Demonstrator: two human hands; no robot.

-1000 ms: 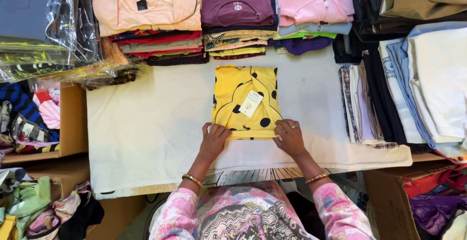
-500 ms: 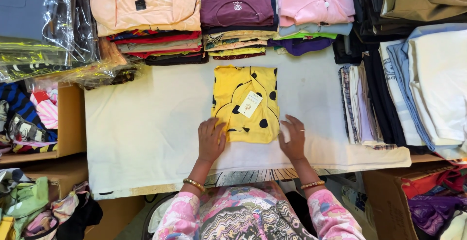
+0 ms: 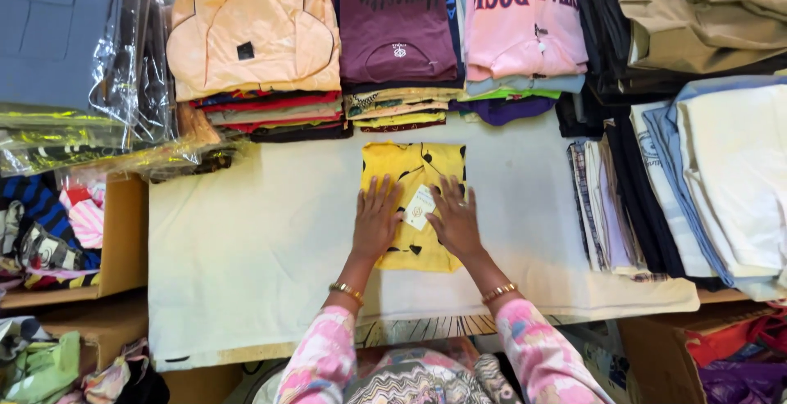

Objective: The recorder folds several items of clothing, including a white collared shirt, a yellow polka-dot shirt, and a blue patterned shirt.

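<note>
The broad surface (image 3: 246, 248), covered with a cream cloth, carries the work, ringed by stock: at twelve o'clock lean stacks of folded shirts, a peach-coloured folded top (image 3: 254, 35) beside a maroon folded T-shirt (image 3: 398, 31) and a pink folded sweatshirt (image 3: 525, 19); at three o'clock lie flat piles of pale blue and white folded garments (image 3: 721, 174); at nine to ten o'clock sit clear plastic-wrapped packs of clothing (image 3: 90, 117).

In the middle of the surface lies the yellow folded garment with black spots (image 3: 410, 162), squared up into a neat rectangle. A second ago both hands rested at its six o'clock edge, one at each lower corner; now they have slid up onto it and drawn together. The left hand (image 3: 375, 220) lies flat over the lower left part, fingers spread and pointing to twelve o'clock, its grip fully open and pressing rather than holding. The right hand (image 3: 456, 222) lies the same way on the lower right, open-palmed, closed on nothing. Between the two hands peeks a small white paper tag (image 3: 420, 206), touching both. By my reading, the fold is made and the hands are smoothing it flat.
</note>
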